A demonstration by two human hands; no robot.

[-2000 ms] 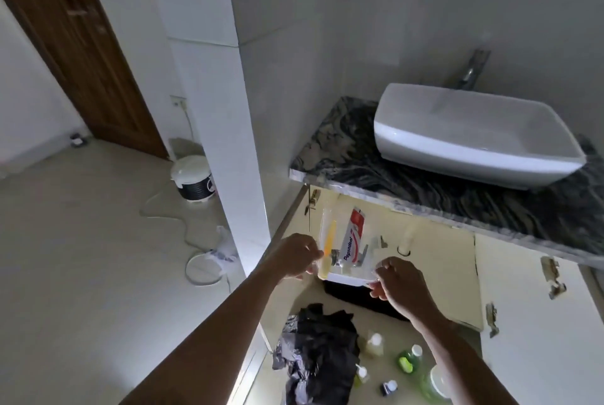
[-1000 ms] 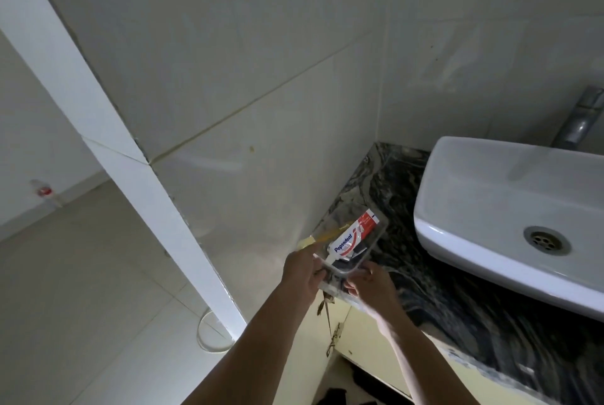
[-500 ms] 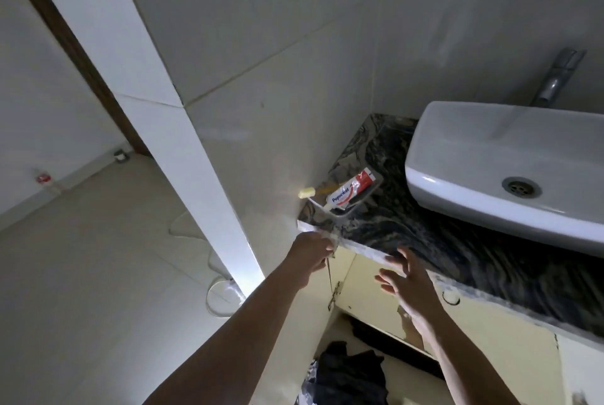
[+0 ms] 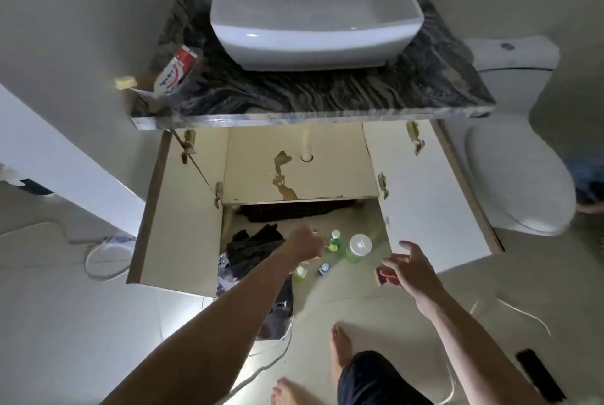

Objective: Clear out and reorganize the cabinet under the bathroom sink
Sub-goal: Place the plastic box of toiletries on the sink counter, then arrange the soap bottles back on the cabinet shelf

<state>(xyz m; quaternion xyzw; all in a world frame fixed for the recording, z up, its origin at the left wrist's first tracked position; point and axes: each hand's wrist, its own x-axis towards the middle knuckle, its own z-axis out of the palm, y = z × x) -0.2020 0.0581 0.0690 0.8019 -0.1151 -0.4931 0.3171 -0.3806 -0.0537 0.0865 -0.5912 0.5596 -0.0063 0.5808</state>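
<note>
The cabinet [image 4: 294, 172] under the white sink [image 4: 315, 12] stands with both doors wide open and its shelf bare. A clear tray [image 4: 191, 78] with a toothpaste tube [image 4: 175, 71] sits at the left end of the dark marble counter [image 4: 327, 94]. On the floor before the cabinet lie a black cloth pile [image 4: 255, 251], small green bottles [image 4: 335, 239], a round green jar [image 4: 358, 247] and a tiny blue-capped bottle [image 4: 324, 269]. My left hand [image 4: 305, 244] hovers over the bottles, fingers loosely curled, holding nothing. My right hand [image 4: 408, 269] is spread open above a small red item [image 4: 385, 275].
A white toilet [image 4: 519, 176] stands right of the cabinet. White cords trail over the tiled floor at left [image 4: 98, 254] and right [image 4: 523, 313]. A dark flat object [image 4: 539, 375] lies at bottom right. My bare feet [image 4: 340, 346] are below the hands.
I carried the tray with toothpaste up from the cabinet, set it on the counter's left end and let go. Both hands then dropped toward the bottles on the floor as my view turned down.
</note>
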